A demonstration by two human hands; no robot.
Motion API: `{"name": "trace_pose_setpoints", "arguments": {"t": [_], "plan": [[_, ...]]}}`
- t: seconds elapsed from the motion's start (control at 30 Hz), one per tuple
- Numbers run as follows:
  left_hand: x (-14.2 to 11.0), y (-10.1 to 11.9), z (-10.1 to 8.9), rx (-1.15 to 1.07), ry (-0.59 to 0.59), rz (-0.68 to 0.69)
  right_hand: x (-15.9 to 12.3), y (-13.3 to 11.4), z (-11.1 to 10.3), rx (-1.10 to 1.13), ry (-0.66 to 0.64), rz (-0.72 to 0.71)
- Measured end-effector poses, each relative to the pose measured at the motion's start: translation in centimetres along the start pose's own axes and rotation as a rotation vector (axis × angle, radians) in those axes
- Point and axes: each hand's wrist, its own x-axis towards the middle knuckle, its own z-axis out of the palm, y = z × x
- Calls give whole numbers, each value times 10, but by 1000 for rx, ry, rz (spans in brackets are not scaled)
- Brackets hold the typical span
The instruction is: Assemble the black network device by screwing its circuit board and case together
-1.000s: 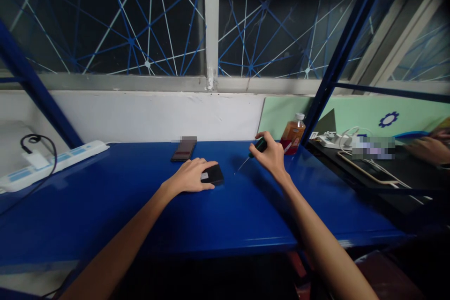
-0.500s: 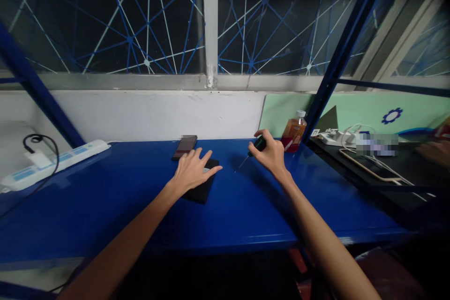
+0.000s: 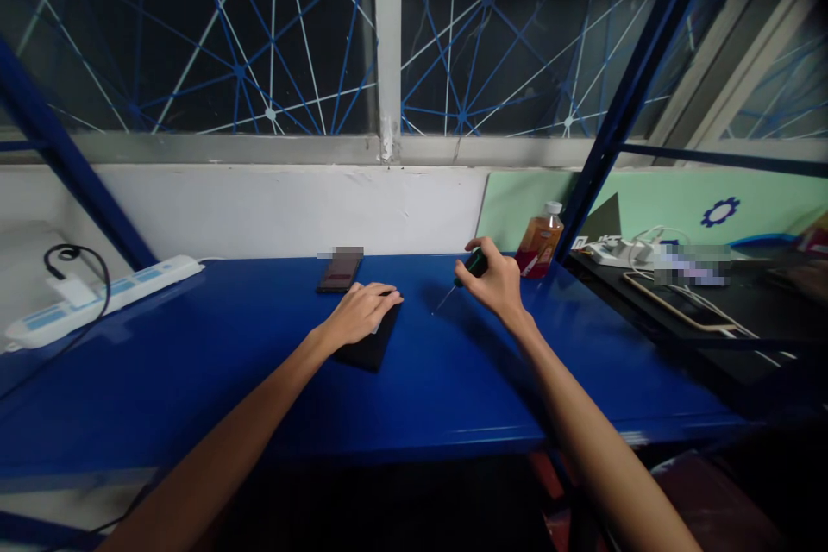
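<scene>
My right hand (image 3: pixel 497 278) is closed around a screwdriver (image 3: pixel 477 264) with a green and black handle. Its thin shaft slants down to the left, and a tiny bright speck shows by its tip at the blue table (image 3: pixel 453 388); I cannot tell what the speck is. To the left, a flat black rectangular case (image 3: pixel 368 351) lies on the table with a small light patch on top. My left hand (image 3: pixel 362 313) covers its far part, fingers together and bent over toward the far right corner. The thumb is mostly hidden.
A phone (image 3: pixel 340 270) lies behind my left hand. A bottle of reddish drink (image 3: pixel 542 243) stands beyond my right hand, near a blue post. The white power strip (image 3: pixel 109 302) sits at the left. On the neighbouring dark desk are another phone (image 3: pixel 679 304), cables and part of a person's hand.
The spread fingers of my left hand have come together and bent down over the black case's far corner. My right hand and the screwdriver have hardly moved.
</scene>
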Motion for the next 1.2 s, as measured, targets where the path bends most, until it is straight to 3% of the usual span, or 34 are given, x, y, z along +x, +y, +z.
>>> {"name": "trace_pose_setpoints", "arguments": {"t": [0.23,0.4,0.6,0.73,0.83,0.93,1.07,1.2], "plan": [[1,-4,3,144,40,26,-1,-2,-2,34,17,-4],[-5,-11,-4,242,70,-62,0,-2,-3,34,29,0],[-6,-2,-7,392,176,-162,1,-1,-4,39,37,2],[-4,2,-3,246,208,5,1,0,-3,35,39,-1],[-2,3,0,77,147,96,0,0,-3,34,42,-3],[-1,7,2,96,106,47,0,1,-4,36,39,-4],[-2,13,0,184,160,-85,0,0,-3,56,38,-2],[-3,16,2,3,152,-9,0,-2,-3,112,42,6]]}}
